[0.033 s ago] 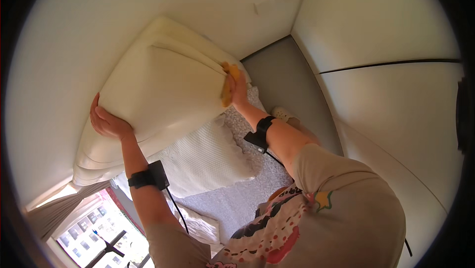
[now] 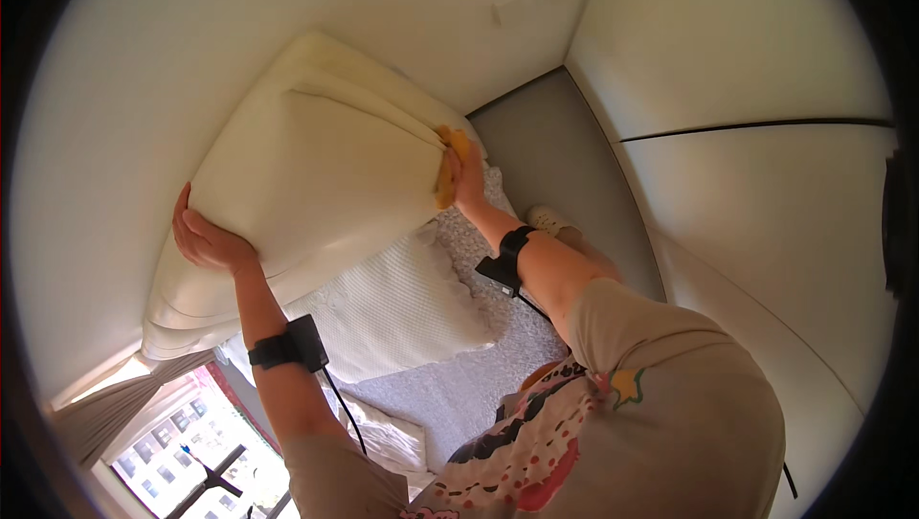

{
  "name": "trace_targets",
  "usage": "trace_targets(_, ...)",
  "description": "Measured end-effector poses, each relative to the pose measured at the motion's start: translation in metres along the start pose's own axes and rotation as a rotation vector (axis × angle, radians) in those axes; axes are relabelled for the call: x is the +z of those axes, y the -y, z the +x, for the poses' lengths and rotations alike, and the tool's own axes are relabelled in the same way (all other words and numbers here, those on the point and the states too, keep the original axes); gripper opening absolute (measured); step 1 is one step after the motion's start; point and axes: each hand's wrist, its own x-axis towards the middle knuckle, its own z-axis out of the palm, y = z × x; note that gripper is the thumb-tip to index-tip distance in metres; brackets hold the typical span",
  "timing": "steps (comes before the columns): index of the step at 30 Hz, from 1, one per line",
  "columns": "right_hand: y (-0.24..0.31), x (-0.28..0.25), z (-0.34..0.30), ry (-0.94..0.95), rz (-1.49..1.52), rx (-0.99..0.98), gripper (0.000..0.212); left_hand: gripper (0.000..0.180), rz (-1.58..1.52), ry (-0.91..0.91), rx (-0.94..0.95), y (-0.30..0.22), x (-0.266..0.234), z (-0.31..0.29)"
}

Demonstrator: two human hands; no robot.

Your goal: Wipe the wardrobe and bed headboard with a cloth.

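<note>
A cream padded headboard with a smooth surface and folded seams stands against the wall. On its left side rests my left hand, fingers spread and holding nothing. My right hand presses a yellow-orange cloth against the headboard's right end. Part of the cloth is hidden behind my fingers. Below the headboard lies a white textured pillow with a ruffled edge.
The bed is covered by a pale grey patterned sheet. A beige curtain hangs beside a bright window at lower left. White cabinet panels rise on the right, beside a grey floor. A light perforated clog shows near my right forearm.
My right hand and the cloth have shifted very slightly to the right along the headboard's end. The left hand stays almost in place.
</note>
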Motion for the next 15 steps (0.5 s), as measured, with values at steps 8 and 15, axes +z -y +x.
trace_targets(8, -0.142, -0.032, 0.014, -0.104, 0.564, 0.251, 0.037, 0.055, -0.129, -0.025, -0.019, -0.042, -0.002, -0.003)
trace_targets(15, -0.089, 0.025, -0.113, -0.451, 1.076, 0.894, 0.040, 0.058, 0.000, -0.086, 0.096, -0.008, -0.073, -0.007)
